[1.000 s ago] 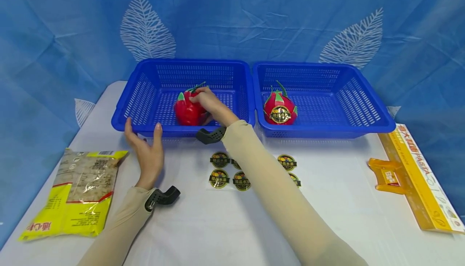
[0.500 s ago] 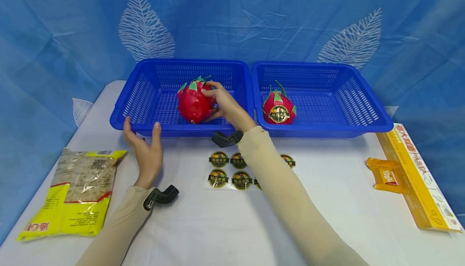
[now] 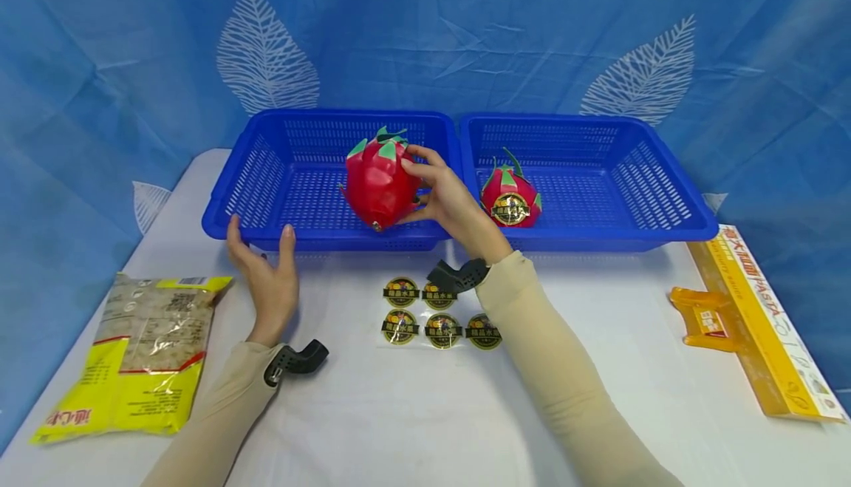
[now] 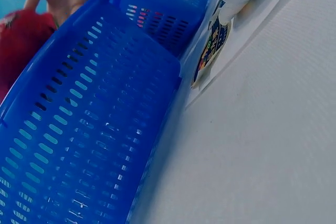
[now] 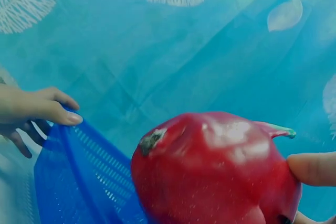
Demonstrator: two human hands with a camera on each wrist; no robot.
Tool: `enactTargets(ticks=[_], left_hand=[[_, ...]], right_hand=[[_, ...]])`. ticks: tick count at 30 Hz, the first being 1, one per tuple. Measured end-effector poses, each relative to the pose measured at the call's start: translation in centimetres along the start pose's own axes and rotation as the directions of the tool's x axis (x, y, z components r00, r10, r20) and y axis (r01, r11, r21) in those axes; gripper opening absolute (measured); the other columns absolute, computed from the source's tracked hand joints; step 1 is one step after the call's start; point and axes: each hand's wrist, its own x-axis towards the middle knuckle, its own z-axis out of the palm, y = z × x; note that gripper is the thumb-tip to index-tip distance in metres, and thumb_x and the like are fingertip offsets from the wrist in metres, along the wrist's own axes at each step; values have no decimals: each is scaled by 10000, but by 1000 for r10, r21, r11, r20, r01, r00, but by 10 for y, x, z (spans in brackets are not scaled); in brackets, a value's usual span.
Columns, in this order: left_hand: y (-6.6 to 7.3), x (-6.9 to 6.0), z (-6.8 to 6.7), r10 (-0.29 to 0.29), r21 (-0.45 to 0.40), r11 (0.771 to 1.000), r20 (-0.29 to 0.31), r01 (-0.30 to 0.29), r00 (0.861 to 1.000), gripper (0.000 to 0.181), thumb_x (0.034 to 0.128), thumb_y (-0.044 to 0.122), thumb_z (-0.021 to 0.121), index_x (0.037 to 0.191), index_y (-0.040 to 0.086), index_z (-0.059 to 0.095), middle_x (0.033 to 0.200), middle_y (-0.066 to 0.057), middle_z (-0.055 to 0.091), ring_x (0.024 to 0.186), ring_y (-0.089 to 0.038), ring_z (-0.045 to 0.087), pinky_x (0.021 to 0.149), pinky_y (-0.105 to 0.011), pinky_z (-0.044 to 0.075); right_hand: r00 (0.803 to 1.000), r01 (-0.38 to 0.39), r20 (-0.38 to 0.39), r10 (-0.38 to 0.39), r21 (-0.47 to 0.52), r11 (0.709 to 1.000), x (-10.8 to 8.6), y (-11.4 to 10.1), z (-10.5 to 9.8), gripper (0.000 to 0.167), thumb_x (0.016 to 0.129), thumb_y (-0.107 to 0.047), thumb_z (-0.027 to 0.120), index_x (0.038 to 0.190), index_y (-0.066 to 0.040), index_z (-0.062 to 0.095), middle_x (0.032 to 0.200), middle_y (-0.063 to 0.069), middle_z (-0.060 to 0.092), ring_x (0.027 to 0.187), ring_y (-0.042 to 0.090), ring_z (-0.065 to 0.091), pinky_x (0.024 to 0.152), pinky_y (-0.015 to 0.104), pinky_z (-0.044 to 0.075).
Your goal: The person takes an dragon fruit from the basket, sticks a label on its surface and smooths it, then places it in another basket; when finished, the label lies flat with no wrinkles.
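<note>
Lengthwise, dragon fruit (image 3: 380,185) in right grip (image 3: 452,199), green crown (image 3: 388,148) away, stub (image 3: 377,225) nearer

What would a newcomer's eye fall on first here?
Most likely the red dragon fruit, gripped by the right hand over the left blue basket. Next, perhaps the second dragon fruit in the right blue basket, wearing a black-and-gold sticker. Then the yellow bag on the table's left side.
</note>
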Motion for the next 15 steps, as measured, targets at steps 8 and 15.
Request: enactTargets(ticks=[8, 15], left_hand=[[35, -12, -3, -18, -43, 999, 17, 19, 1000, 700, 898, 256, 532, 1425, 76, 108, 1482, -136, 76, 1387, -278, 120, 1113, -519, 173], [10, -3, -1, -10, -1, 1000, 5, 10, 1000, 723, 885, 294, 557, 1430, 112, 117, 1491, -87, 79, 1393, -202, 110, 1128, -463, 179]], right_hand=[[996, 59, 70, -59, -8, 998, -35, -5, -8, 438, 902, -228, 449, 1317, -214, 308, 1397, 82, 285, 1162, 431, 429, 803, 558, 483], [991, 101, 97, -94, -62, 993, -68, -1, -17, 380, 881, -172, 438, 1242, -209, 323, 1149, 107, 458, 950, 314, 550, 686, 457, 548]])
